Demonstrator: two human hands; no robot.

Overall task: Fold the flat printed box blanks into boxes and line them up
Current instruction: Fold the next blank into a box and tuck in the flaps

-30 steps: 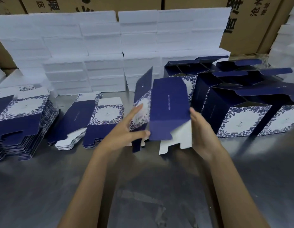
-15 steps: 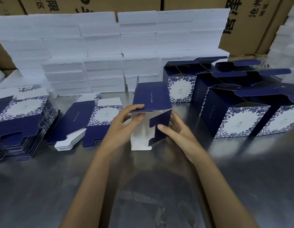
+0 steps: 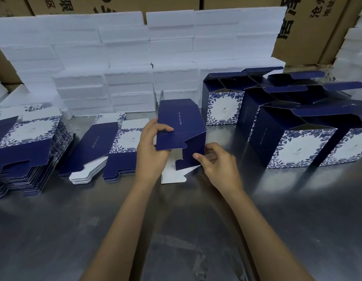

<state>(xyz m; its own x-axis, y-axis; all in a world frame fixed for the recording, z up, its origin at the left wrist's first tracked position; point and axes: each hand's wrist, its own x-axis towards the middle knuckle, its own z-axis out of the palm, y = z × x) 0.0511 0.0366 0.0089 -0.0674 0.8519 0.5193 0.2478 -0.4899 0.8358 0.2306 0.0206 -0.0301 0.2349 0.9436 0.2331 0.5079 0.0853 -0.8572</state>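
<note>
I see the half-formed box (image 3: 179, 126) lying on its side in the middle of the desk (image 3: 176, 230), navy panel up, its bottom flaps toward me and one white flap resting on the steel. My left hand (image 3: 153, 151) grips its near left edge, thumb curled over the top panel and fingers tucked under a navy flap. My right hand (image 3: 216, 165) pinches the right side flap between thumb and curled fingers at the box's lower right corner. Just left of the left hand lies a low pile of flat blanks (image 3: 107, 147), close enough that its edge is hidden behind my wrist, and farther left a much taller stack of blanks (image 3: 28, 151) runs out of view. To the right, near my right hand but apart from it, stand the finished boxes (image 3: 305, 147) with their lids open, crowded in rows toward the back; one of them (image 3: 222, 104) stands directly behind the box I am holding. White foam blocks (image 3: 125, 63) are piled in a wall along the rear of the desk, with brown printed cartons (image 3: 309, 31) behind them.
</note>
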